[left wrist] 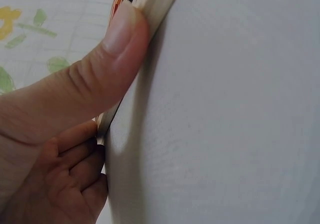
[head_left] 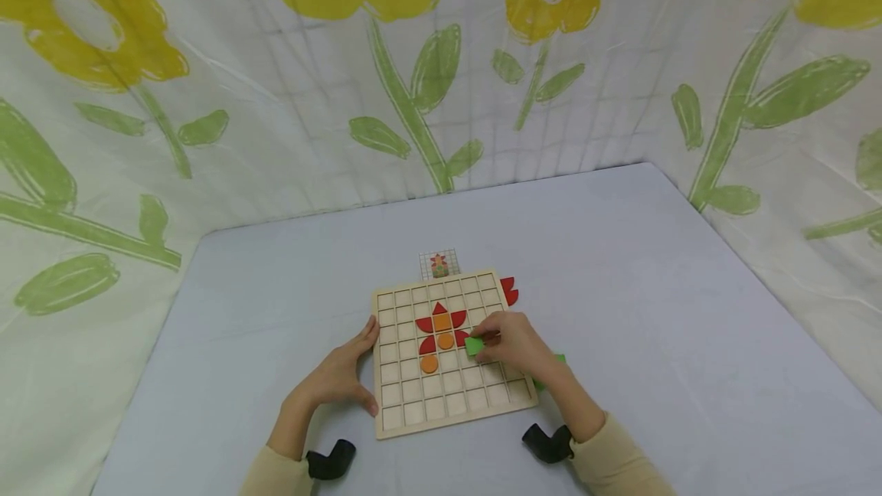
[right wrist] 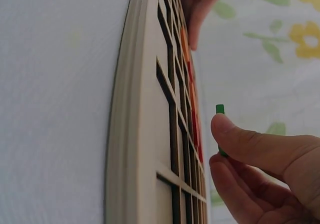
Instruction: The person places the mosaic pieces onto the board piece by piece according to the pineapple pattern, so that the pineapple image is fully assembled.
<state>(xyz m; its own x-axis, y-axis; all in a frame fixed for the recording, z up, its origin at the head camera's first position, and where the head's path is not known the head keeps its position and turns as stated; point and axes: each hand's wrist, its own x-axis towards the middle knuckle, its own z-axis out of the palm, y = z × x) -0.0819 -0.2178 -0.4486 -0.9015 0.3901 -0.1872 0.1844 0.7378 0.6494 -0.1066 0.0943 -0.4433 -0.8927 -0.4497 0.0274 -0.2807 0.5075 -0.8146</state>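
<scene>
A wooden grid board lies on the table in the head view. My right hand pinches a green tile between thumb and fingers, over the right half of the grid. The right wrist view shows this tile edge-on as a thin green strip, apart from the board. On the grid are a red triangle, an orange square, two orange discs, one at lower left, and several red quarter-round pieces. My left hand rests along the board's left edge, thumb and fingers spread.
A small pattern card sits behind the board, showing a figure in red, orange and green. Red pieces lie beyond the board's right edge. Other green pieces are partly hidden by my right forearm. A flower-printed curtain surrounds the table.
</scene>
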